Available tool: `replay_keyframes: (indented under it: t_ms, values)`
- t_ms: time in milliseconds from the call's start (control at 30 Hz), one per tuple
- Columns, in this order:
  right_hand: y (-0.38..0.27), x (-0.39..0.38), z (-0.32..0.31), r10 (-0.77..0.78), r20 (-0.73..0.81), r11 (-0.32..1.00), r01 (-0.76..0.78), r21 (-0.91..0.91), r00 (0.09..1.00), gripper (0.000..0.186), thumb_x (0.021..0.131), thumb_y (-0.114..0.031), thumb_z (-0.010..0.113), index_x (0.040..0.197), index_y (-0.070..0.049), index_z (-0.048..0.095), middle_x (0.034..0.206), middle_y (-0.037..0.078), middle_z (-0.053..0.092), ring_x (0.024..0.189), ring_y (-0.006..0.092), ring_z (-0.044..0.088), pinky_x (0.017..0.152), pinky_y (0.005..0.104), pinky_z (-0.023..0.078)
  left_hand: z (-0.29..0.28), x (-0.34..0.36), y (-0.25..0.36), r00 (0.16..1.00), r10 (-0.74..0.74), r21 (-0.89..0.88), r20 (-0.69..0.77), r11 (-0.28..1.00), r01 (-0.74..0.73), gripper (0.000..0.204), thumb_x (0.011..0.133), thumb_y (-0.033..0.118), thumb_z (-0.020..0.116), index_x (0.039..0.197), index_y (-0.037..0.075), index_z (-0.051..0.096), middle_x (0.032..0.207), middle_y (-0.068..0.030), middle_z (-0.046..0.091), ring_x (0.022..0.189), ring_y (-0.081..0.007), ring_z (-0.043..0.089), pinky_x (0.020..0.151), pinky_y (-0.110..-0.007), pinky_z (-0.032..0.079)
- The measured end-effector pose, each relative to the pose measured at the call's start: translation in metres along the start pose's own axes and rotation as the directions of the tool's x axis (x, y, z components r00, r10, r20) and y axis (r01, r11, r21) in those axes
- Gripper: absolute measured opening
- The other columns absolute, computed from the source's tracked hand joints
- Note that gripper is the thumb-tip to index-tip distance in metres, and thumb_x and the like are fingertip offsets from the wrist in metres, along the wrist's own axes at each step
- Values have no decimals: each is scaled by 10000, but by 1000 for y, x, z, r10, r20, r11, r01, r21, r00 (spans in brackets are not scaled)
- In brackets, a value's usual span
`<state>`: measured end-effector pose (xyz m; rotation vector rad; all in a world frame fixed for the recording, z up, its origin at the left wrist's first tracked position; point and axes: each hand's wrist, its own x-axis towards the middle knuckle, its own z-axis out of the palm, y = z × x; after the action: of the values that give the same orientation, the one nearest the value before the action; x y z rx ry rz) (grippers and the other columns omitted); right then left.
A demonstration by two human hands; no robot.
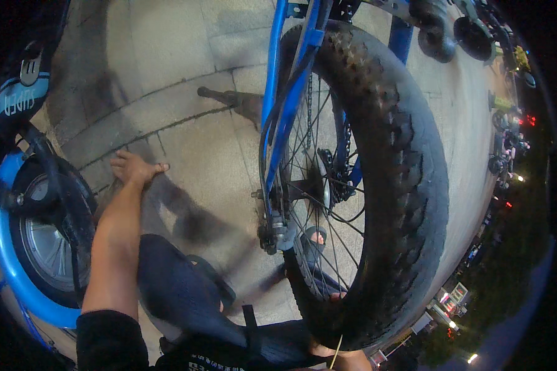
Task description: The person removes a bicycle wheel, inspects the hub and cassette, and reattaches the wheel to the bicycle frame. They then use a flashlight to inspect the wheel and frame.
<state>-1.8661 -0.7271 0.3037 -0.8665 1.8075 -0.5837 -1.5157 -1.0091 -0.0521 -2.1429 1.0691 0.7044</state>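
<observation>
A fat, knobbly black tyre (393, 185) on a spoked wheel stands upright in front of me, mounted in a blue bicycle frame (281, 93). My right hand (322, 350) is at the tyre's lowest part in view, mostly hidden by it. Skin shows on both sides of the tyre there, so the fingers seem wrapped round it. A thin pale strip (336, 352) crosses in front of that hand; its kind is unclear. My left hand (136, 168) is stretched out to the left over the stone paving, fingers spread and holding nothing.
At the left is another wheel with a blue rim or fender (9, 238) and a black seat-like part with a light-blue band (25, 93). A dark kickstand-like bar (220, 96) shows beyond the frame. A sandalled foot (315, 238) appears behind the spokes. Parked vehicles and lights line the right.
</observation>
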Motion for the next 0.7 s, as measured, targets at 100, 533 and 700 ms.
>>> replay_keyframes:
  t_ms: [100,533,700]
  values:
    - [2,1,0,18,-20,1000,-17,15,1000,936,722,-360,750,1479,-53,292,1417,142,439,1330,253,413,1157,405,244,1,6,-1,999,36,4,18,999,-36,1533,497,666,858,1479,-105,-32,1506,-414,91,1448,-477,99,1184,-497,115]
    - [20,-30,37,83,-116,995,-76,65,990,927,741,-415,729,1473,-42,299,1410,159,444,1310,269,430,1143,415,267,14,23,-9,1000,-1,48,-24,999,2,1279,684,460,821,1508,-34,-24,1505,-408,116,1412,-510,191,1167,-509,174]
    - [23,-30,43,81,-155,996,-74,54,985,925,749,-436,721,1471,-38,302,1408,165,446,1302,276,437,1138,419,276,1,1,4,998,9,69,-54,998,-6,1524,478,696,842,1481,-114,28,1496,-401,148,1414,-484,198,1171,-483,178]
